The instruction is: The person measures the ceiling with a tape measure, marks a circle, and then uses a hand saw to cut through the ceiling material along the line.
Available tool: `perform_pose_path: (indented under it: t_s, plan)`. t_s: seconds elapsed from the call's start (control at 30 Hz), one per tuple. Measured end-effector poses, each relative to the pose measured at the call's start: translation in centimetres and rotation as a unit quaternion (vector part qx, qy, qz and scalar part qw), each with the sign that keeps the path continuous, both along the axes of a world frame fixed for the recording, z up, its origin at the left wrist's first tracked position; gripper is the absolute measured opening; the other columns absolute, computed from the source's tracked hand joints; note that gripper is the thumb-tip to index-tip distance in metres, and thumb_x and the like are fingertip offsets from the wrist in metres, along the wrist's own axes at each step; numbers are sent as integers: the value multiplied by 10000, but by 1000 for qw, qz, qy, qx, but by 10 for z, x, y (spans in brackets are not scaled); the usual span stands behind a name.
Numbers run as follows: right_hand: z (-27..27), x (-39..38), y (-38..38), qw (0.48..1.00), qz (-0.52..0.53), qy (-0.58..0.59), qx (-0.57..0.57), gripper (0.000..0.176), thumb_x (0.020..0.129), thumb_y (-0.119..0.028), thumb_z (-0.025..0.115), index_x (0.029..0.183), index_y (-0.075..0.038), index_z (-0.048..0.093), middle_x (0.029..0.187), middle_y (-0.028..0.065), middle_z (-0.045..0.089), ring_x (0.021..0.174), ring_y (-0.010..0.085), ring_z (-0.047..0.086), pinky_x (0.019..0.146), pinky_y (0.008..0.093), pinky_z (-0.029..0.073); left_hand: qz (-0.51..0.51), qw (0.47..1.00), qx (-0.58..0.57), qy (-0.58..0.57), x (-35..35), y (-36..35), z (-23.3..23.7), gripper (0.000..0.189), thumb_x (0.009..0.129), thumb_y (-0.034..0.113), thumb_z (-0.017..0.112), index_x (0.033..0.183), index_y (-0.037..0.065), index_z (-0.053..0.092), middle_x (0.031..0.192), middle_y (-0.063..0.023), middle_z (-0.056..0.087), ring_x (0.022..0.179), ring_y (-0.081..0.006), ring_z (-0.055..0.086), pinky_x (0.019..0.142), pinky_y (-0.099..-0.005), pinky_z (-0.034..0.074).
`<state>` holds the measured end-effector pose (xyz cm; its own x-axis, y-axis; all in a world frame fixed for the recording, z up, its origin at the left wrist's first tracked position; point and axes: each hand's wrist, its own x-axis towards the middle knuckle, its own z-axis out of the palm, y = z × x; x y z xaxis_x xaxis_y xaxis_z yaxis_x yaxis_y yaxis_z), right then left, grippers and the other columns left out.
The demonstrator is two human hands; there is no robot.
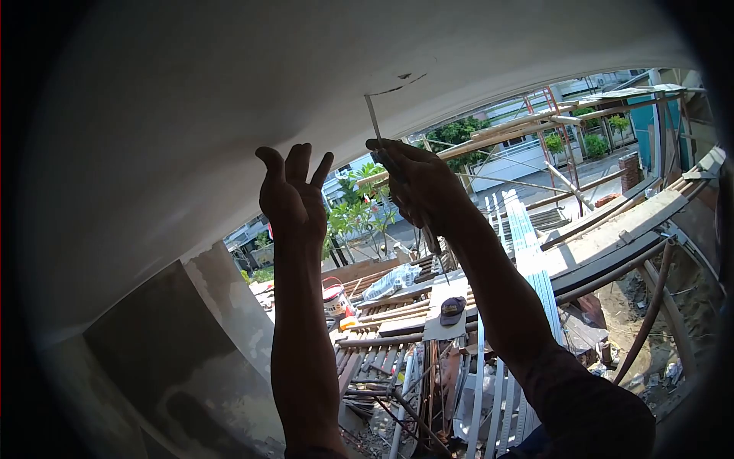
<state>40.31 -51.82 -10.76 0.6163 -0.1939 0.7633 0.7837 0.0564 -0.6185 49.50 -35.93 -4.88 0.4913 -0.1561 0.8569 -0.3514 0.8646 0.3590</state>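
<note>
My right hand (417, 180) is raised and wrapped around a tool with a long thin metal blade (374, 118). The blade's tip meets the white ceiling (229, 99) at one end of a dark, narrow cut line (401, 84). The lower end of the tool's handle pokes out beneath my fist; the rest is hidden in my grip. My left hand (294, 191) is lifted close under the ceiling, palm up and fingers spread, holding nothing. A small dark chipped spot (404, 76) lies beside the cut.
Below are wooden planks (397, 314), long metal channels (527, 245), a dark cap (453, 310) on a board, a white bucket (335, 298) and a wrapped bag (391, 281). Bamboo scaffolding (566, 122) stands at right. A patchy plastered wall (222, 291) is at left.
</note>
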Motion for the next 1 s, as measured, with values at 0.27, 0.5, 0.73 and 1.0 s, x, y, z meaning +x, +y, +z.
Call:
perform_pose_path:
  t_s: [0.27, 0.5, 0.73, 1.0]
  plan:
    - [-26, -26, 4, 994, 12, -23, 109, 339, 1049, -311, 495, 1262, -60, 578, 630, 8, 526, 400, 76, 467, 345, 234, 349, -156, 957, 232, -76, -13, -79, -31, 447, 1054, 343, 433, 1325, -6, 495, 1185, -186, 622, 1136, -319, 596, 1007, -493, 467]
    - [-26, -33, 20, 991, -10, 81, 105, 300, 1007, -399, 578, 1075, -111, 629, 549, -20, 442, 368, 70, 395, 327, 233, 291, -257, 956, 138, -3, -23, -86, -29, 171, 1040, 200, 462, 1047, 39, 519, 751, -57, 552, 755, -173, 597, 810, -387, 522]
    - [-27, -38, 18, 986, -29, 90, 136, 311, 1013, -450, 558, 1026, -148, 632, 528, -47, 424, 356, 62, 371, 320, 233, 286, -240, 962, 121, 40, -36, -101, -29, 225, 1073, 237, 385, 972, 71, 499, 606, -12, 454, 575, -160, 491, 650, -343, 476]
    - [-20, -42, 21, 989, -12, 93, 118, 320, 1018, -450, 549, 1026, -141, 632, 525, -49, 413, 361, 71, 371, 329, 232, 277, -196, 972, 122, 35, -41, -97, -26, 223, 1062, 207, 361, 961, 63, 497, 629, -18, 443, 576, -145, 456, 632, -333, 464]
